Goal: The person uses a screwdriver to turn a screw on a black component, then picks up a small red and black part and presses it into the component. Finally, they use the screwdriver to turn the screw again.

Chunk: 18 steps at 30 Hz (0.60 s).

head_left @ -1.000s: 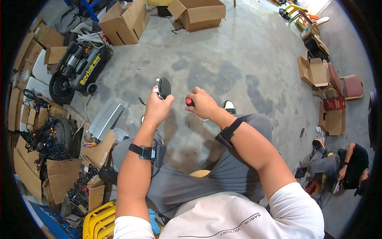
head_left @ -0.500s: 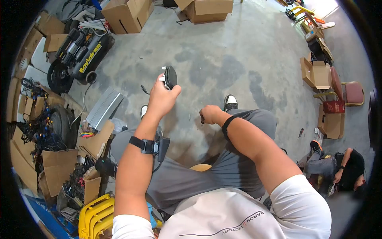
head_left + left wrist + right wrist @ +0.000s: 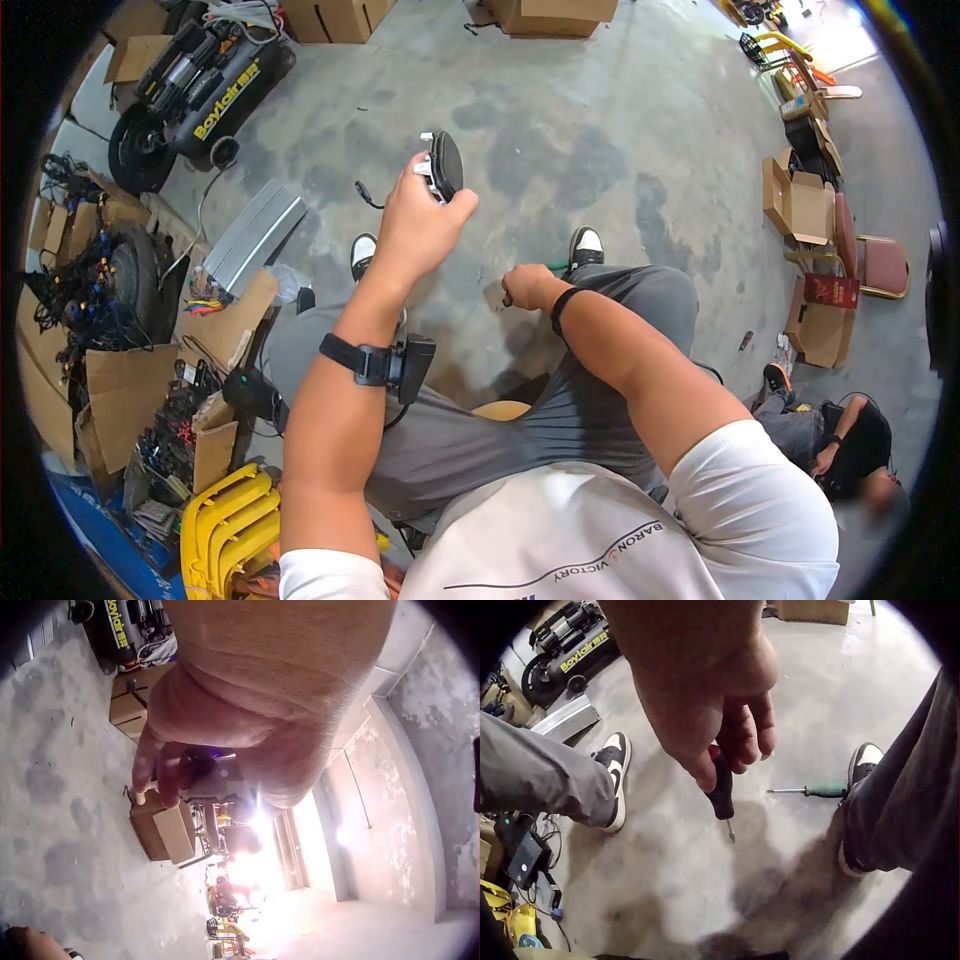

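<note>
My left hand (image 3: 425, 225) grips a black, round-edged flat part with white fittings (image 3: 447, 168) on its side, held up over the floor in the head view. What this part is, I cannot tell; in the left wrist view the palm and glare mostly hide it. Low between the knees, my right hand (image 3: 530, 287) pinches a short screwdriver (image 3: 721, 793) with a black handle and a red end. Its blade points down at the floor in the right wrist view. A green-handled screwdriver (image 3: 825, 790) lies on the floor against the right shoe (image 3: 862, 765).
An air compressor (image 3: 222, 105) and a ribbed metal panel (image 3: 255, 235) stand to the left, near tangled cables (image 3: 85, 300) and cardboard. Yellow plastic pieces (image 3: 225, 535) sit at lower left. Open boxes (image 3: 800, 205) and a chair (image 3: 882, 267) line the right, with another person (image 3: 850, 440) below.
My left hand has moved forward and slightly right with the black part. The right hand has drawn away from it and lowered toward the right knee, turning the screwdriver's red end out of the head view.
</note>
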{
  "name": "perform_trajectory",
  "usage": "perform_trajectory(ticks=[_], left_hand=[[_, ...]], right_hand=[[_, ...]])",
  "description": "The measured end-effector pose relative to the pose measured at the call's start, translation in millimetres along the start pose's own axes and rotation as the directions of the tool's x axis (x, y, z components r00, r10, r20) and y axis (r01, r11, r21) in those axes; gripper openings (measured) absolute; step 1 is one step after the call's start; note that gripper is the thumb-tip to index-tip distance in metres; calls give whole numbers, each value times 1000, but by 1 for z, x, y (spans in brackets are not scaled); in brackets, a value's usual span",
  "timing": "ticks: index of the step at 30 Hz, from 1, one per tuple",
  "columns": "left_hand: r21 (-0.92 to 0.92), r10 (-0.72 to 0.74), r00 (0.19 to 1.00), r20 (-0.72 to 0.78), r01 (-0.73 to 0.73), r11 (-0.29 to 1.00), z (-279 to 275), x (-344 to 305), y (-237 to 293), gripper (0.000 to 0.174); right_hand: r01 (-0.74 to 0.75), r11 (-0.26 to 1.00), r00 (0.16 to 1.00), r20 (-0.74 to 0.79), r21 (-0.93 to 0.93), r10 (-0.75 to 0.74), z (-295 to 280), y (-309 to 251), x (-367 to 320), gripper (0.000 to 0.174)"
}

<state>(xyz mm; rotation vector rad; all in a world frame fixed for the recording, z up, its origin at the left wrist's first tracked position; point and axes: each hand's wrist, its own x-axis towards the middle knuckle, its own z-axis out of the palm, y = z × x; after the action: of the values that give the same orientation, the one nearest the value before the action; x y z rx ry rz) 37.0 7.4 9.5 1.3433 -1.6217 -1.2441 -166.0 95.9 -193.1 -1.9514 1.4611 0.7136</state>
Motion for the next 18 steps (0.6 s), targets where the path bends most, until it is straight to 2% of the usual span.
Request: perform_trajectory(ticks=[5, 8, 10, 17, 18], left_hand=[[11, -2, 1000, 0, 2, 1000, -6, 2, 5, 58], [9, -26, 1000, 12, 26, 1000, -10, 1, 12, 55], [4, -55, 998, 25, 55, 998, -13, 0, 11, 54], [30, -3, 1000, -18, 4, 1000, -15, 4, 5, 47], [37, 21, 999, -38, -19, 999, -15, 5, 5, 46]], right_hand=[[10, 1000, 1000, -2, -17, -10, -1, -2, 7, 20], [-44, 999, 999, -3, 29, 44, -7, -6, 11, 20], [-59, 997, 998, 39, 41, 57, -14, -12, 11, 26], [-39, 999, 999, 5, 0, 39, -2, -8, 28, 20], [-40, 998, 999, 7, 52, 40, -7, -8, 28, 20]])
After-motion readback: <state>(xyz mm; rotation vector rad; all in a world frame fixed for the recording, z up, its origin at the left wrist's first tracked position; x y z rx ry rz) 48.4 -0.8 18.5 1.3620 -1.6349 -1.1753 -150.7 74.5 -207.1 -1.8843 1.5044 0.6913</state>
